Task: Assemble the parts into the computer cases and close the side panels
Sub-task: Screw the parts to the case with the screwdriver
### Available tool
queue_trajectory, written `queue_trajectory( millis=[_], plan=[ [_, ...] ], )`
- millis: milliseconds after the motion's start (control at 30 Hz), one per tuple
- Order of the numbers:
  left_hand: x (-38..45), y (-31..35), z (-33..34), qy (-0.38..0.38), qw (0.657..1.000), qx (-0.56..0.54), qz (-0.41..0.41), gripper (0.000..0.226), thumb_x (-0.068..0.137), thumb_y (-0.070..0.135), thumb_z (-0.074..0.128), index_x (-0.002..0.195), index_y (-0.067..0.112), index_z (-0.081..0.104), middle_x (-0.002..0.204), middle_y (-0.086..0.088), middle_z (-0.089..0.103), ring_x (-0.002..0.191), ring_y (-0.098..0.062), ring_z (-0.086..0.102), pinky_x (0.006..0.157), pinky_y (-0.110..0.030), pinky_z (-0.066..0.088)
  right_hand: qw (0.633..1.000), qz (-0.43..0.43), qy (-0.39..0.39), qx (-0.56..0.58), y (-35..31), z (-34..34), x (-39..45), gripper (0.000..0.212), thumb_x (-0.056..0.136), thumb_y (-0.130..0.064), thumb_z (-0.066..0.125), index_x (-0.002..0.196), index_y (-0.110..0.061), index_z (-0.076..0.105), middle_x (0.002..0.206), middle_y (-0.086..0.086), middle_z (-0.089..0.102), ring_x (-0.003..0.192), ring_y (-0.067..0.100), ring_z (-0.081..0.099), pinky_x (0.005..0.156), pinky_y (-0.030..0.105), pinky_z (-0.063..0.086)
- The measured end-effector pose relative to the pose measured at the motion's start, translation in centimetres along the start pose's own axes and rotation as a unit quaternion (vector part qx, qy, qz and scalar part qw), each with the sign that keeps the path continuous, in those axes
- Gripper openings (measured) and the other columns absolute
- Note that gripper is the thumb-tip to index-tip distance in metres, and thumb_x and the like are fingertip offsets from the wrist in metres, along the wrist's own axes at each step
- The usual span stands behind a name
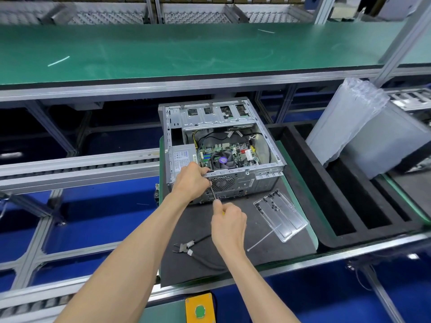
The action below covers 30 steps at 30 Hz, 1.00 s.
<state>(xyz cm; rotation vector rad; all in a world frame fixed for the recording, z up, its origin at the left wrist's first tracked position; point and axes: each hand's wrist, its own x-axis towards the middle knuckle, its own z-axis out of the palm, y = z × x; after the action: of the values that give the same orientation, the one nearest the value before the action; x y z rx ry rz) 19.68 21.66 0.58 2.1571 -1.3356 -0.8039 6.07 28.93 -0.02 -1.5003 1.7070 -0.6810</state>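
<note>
Computer case (pixel 221 145), with its side panel off and its inside open to view, is laid on a dark mat (pixel 233 257) on the workbench. Inside the case a circuit board with a round fan (pixel 222 159) is seen, and a grey power supply (pixel 180 160) sits at the case's left. The near top edge of the case is gripped by the left hand (pixel 191 180), its fingers curled over the metal rim. A screwdriver (pixel 213 193) is held by the right hand (pixel 229 226), fingers closed round the handle, and its thin shaft is pointed at the case's near face, just beside the vent grille. A clear plastic tray (pixel 282 216) with small dark screws is placed to the right of the case on the mat. Cutting pliers (pixel 186 247) and a white cable tie (pixel 262 238) lie nearer than the case. A black foam tray (pixel 326 183) is set further right of the case, with a roll of clear bubble sheet (pixel 345 122) upon it.
</note>
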Motion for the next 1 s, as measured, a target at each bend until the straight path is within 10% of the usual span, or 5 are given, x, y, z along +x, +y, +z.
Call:
queue_trajectory(
  millis=[133, 400, 533, 767, 1000],
  plan=[
    [-0.04, 0.05, -0.02, 0.002, 1.0, -0.004, 0.001, 0.042, 0.084, 0.009, 0.073, 0.125, 0.015, 0.071, 0.113, -0.008, 0.075, 0.101, -0.037, 0.067, 0.07, -0.029, 0.05, 0.998, 0.013, 0.029, 0.05, -0.13, -0.36, -0.18, 0.02, 0.091, -0.03, 0.07, 0.092, -0.013, 0.059, 0.076, 0.001, 0.065, 0.076, 0.016, 0.052, 0.065, 0.033, 0.032],
    [0.03, -0.03, -0.09, -0.002, 1.0, -0.005, 0.004, 0.028, 0.086, 0.005, 0.07, 0.113, 0.009, 0.075, 0.123, 0.001, 0.072, 0.081, -0.019, 0.067, 0.063, -0.026, 0.046, 1.0, -0.016, -0.001, -0.017, 0.14, -0.46, 0.49, 0.043, 0.104, -0.034, 0.046, 0.068, -0.011, 0.052, 0.072, 0.012, 0.063, 0.071, 0.029, 0.046, 0.064, 0.038, 0.021],
    [0.11, -0.07, -0.13, -0.006, 1.0, -0.002, 0.007, 0.027, 0.085, 0.005, 0.07, 0.112, 0.008, 0.075, 0.121, 0.0, 0.073, 0.082, -0.016, 0.064, 0.058, -0.024, 0.042, 0.999, -0.011, 0.02, 0.024, 0.01, -0.86, 0.37, 0.019, 0.09, -0.027, 0.069, 0.088, -0.014, 0.056, 0.076, 0.001, 0.065, 0.066, 0.001, 0.045, 0.06, 0.031, 0.024],
    [0.26, -0.24, -0.03, -0.002, 1.0, -0.005, 0.011, 0.038, 0.085, 0.006, 0.071, 0.122, 0.014, 0.072, 0.115, -0.001, 0.074, 0.054, -0.018, 0.051, 0.057, -0.025, 0.041, 0.999, 0.026, -0.011, 0.039, -0.11, -0.04, 0.48, 0.046, 0.104, -0.035, 0.046, 0.068, -0.008, 0.057, 0.063, 0.007, 0.066, 0.074, 0.029, 0.056, 0.068, 0.041, 0.039],
    [0.2, -0.19, -0.14, -0.004, 1.0, 0.002, 0.009, 0.037, 0.086, 0.006, 0.07, 0.123, 0.01, 0.071, 0.129, 0.001, 0.069, 0.067, -0.014, 0.063, 0.055, -0.024, 0.04, 0.996, 0.039, -0.004, 0.084, 0.15, -0.28, 0.18, 0.021, 0.088, -0.033, 0.07, 0.085, -0.016, 0.059, 0.071, -0.005, 0.064, 0.07, 0.006, 0.057, 0.056, 0.014, 0.039]
  ],
)
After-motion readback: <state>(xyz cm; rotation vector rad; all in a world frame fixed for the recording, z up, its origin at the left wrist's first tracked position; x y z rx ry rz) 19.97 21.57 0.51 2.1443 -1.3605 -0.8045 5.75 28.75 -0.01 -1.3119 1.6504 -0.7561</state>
